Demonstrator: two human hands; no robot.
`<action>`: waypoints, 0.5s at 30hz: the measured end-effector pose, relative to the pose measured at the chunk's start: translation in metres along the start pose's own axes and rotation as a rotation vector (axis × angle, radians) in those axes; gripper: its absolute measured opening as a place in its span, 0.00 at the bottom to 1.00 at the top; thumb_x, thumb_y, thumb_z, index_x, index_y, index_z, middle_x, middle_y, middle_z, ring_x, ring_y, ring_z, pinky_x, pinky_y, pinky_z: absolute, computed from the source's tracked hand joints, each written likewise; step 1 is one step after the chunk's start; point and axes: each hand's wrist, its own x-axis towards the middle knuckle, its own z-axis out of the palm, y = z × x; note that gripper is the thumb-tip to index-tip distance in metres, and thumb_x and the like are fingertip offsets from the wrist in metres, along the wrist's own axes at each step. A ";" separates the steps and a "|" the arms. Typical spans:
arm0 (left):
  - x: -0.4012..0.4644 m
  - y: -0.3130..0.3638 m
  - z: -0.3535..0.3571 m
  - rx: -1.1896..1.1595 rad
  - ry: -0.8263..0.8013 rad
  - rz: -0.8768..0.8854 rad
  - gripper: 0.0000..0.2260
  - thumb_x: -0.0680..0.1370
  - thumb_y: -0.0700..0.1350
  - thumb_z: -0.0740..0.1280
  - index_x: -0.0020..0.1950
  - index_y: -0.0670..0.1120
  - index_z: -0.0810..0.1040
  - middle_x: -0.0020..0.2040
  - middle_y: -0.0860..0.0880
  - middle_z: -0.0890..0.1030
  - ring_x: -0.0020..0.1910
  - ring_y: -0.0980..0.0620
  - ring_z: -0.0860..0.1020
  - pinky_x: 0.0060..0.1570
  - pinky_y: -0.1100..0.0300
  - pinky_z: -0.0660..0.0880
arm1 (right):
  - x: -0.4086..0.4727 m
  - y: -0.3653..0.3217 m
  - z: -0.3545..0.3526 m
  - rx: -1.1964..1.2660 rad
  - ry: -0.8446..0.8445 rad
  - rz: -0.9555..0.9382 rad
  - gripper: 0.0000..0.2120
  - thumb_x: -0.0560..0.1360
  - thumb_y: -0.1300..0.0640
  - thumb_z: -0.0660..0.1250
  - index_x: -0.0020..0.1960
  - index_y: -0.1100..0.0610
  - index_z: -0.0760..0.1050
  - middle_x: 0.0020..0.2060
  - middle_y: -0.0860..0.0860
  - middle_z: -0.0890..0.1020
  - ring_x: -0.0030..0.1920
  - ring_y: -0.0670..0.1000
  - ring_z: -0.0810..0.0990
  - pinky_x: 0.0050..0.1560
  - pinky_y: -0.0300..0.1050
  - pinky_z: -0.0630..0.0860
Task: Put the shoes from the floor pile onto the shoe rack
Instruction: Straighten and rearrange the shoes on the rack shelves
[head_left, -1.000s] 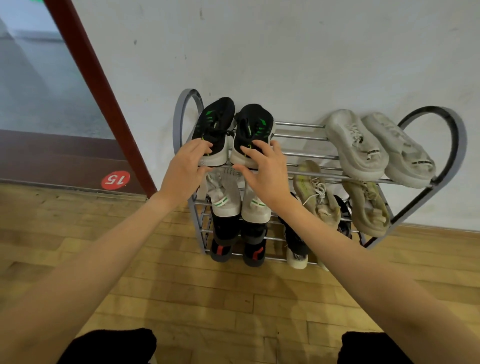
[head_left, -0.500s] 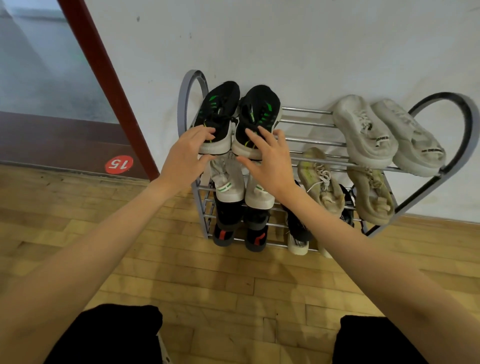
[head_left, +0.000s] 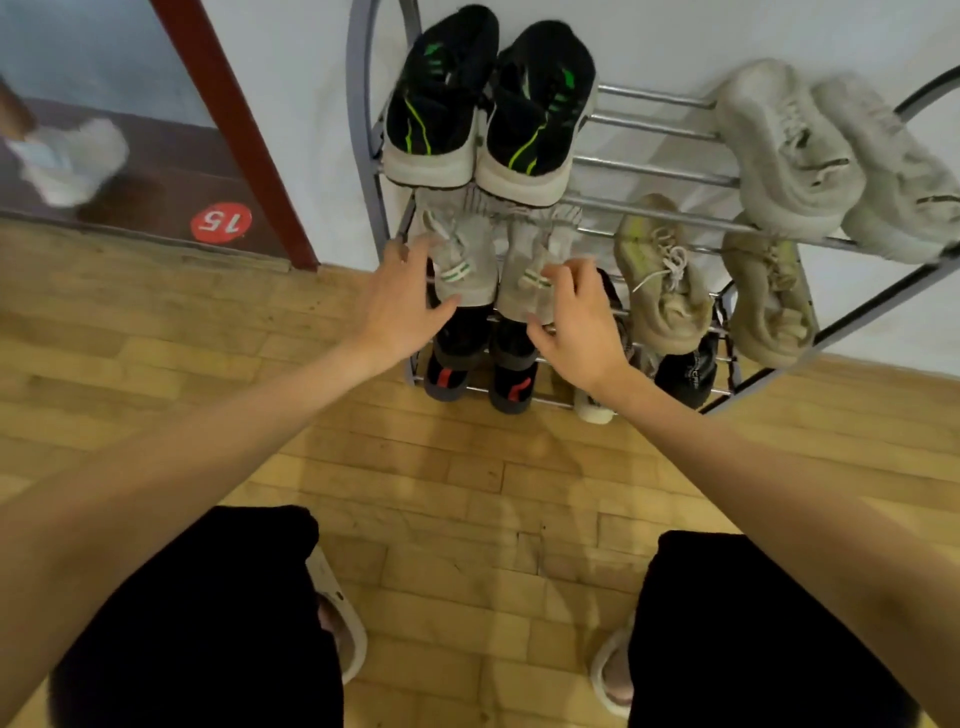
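Since a second ago your hands have dropped from the pair of black knit sneakers with green stripes and white soles (head_left: 488, 104) on the top tier down to the middle tier, and your view has tilted lower, so your legs now fill the bottom of the picture.

Your left hand (head_left: 402, 306) is spread open, fingers straight and apart, its thumb touching the lower edge of the left shoe of the light grey pair with green tabs (head_left: 498, 260); it holds nothing. Your right hand (head_left: 576, 317) has its fingers loosely curled, and its fingertips (head_left: 558, 273) rest on the right shoe of that grey pair; whether they pinch it you cannot tell. The two hands sit near each other but apart, one on each shoe.

The grey metal shoe rack with curved end frames (head_left: 363, 130) stands against the white wall on the wooden plank floor (head_left: 467, 493). The black sneakers lie at its top left. A pale grey chunky pair (head_left: 831, 156) lies at the top right. A beige laced pair (head_left: 711, 286) rests on the middle tier to the right of your hands. On the bottom tier, dark shoes with red marks (head_left: 478, 379) sit under the grey pair, and another black shoe (head_left: 685, 369) sits further right.

A red round sticker marked 15 (head_left: 221, 222) shows on the dark panel by the red door frame.
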 end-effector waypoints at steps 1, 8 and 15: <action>0.003 -0.002 0.005 -0.044 -0.024 -0.071 0.29 0.72 0.57 0.69 0.70 0.52 0.62 0.61 0.41 0.69 0.50 0.43 0.76 0.44 0.55 0.75 | 0.001 -0.001 0.004 -0.011 -0.030 0.051 0.27 0.73 0.53 0.69 0.67 0.65 0.67 0.60 0.65 0.70 0.59 0.66 0.71 0.58 0.54 0.72; 0.025 -0.004 0.029 -0.249 -0.170 -0.239 0.34 0.71 0.56 0.71 0.73 0.56 0.59 0.66 0.41 0.69 0.63 0.41 0.70 0.51 0.57 0.68 | 0.024 -0.009 0.023 -0.001 -0.132 0.220 0.42 0.71 0.47 0.72 0.77 0.55 0.53 0.70 0.68 0.59 0.67 0.71 0.62 0.66 0.60 0.65; 0.036 -0.003 0.030 -0.228 -0.194 -0.297 0.26 0.71 0.54 0.73 0.65 0.47 0.70 0.62 0.44 0.75 0.59 0.44 0.75 0.53 0.55 0.71 | 0.031 -0.006 0.010 -0.077 -0.226 0.208 0.28 0.72 0.46 0.71 0.65 0.59 0.69 0.65 0.63 0.67 0.63 0.68 0.67 0.63 0.57 0.68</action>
